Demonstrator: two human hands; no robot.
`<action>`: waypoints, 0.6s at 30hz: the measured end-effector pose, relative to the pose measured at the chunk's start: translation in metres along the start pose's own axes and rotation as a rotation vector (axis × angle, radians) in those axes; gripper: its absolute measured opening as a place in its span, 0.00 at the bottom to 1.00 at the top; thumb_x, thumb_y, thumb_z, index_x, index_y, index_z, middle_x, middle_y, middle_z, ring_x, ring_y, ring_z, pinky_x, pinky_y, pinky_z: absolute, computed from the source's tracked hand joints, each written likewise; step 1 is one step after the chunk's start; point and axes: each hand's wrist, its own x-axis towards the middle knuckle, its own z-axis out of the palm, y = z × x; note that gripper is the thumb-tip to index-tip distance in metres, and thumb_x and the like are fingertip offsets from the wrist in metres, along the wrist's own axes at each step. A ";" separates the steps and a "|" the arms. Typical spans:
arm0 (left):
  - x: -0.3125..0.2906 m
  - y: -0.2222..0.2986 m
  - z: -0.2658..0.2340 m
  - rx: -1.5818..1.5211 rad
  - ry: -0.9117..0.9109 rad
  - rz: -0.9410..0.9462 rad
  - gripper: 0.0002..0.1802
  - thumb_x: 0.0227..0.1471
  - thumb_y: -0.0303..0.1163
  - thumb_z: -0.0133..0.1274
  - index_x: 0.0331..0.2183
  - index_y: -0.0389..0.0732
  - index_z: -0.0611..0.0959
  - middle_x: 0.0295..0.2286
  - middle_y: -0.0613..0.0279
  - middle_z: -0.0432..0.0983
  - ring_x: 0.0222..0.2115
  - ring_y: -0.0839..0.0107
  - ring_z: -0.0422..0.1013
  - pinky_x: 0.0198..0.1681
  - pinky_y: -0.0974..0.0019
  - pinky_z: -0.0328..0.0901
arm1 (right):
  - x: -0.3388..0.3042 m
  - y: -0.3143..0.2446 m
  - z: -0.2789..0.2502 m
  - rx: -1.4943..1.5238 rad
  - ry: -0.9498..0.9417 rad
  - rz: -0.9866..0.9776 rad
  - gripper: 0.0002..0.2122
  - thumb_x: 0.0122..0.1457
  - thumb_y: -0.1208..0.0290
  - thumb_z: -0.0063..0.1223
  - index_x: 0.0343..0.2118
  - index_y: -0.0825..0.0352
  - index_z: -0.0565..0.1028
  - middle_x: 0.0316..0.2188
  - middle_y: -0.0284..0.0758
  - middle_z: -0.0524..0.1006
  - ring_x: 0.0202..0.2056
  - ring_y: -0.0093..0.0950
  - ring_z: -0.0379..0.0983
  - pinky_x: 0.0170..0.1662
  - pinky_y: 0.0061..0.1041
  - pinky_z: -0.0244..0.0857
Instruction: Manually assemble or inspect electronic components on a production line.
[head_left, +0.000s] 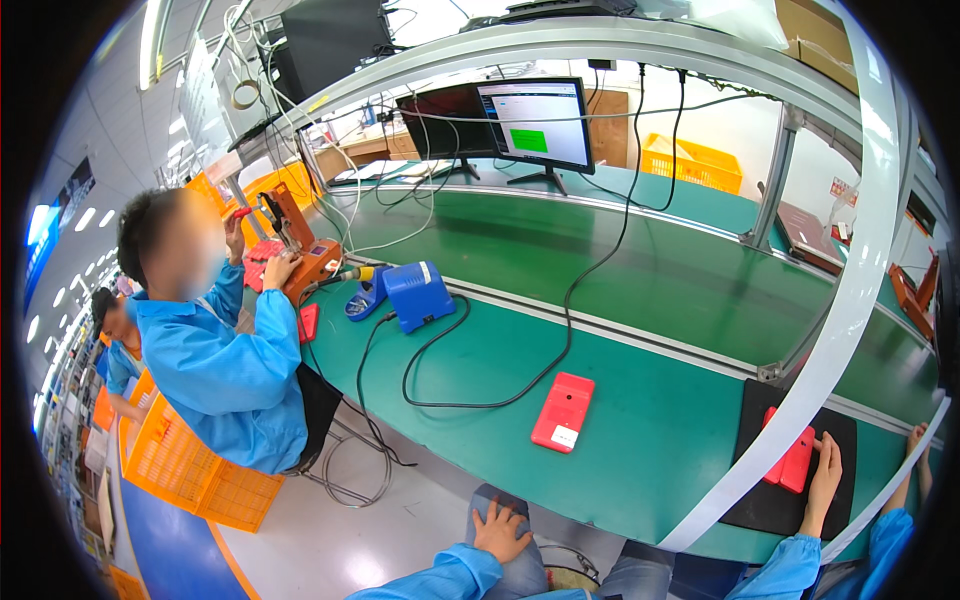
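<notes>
My left hand [502, 533] rests on my knee with its fingers spread and nothing in it. At the right of the bench, my right hand [823, 475] grips the near right edge of a flat red rectangular device [796, 462], with its fingers along the side. A second red piece [771, 425] shows partly behind that device. Under them is a black mat [745, 505]. Apart from both hands, another red device [563, 412] lies on the green bench [640, 455], with a white label and a small dark round spot.
A white strip [790, 410] crosses in front of the mat. A blue soldering station [418, 297] trails a black cable. At left, a co-worker in blue [225, 370] handles an orange fixture [300, 245]. Another person's hand [918, 447] is at far right. Monitors [535, 125] stand behind.
</notes>
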 end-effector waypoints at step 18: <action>-0.007 -0.017 0.016 -0.333 0.431 0.017 0.22 0.46 0.44 0.55 0.42 0.43 0.77 0.48 0.55 0.66 0.54 0.52 0.58 0.54 0.40 0.51 | 0.000 0.005 -0.002 0.036 0.041 -0.024 0.18 0.64 0.63 0.40 0.50 0.70 0.70 0.39 0.38 0.77 0.45 0.25 0.70 0.53 0.25 0.56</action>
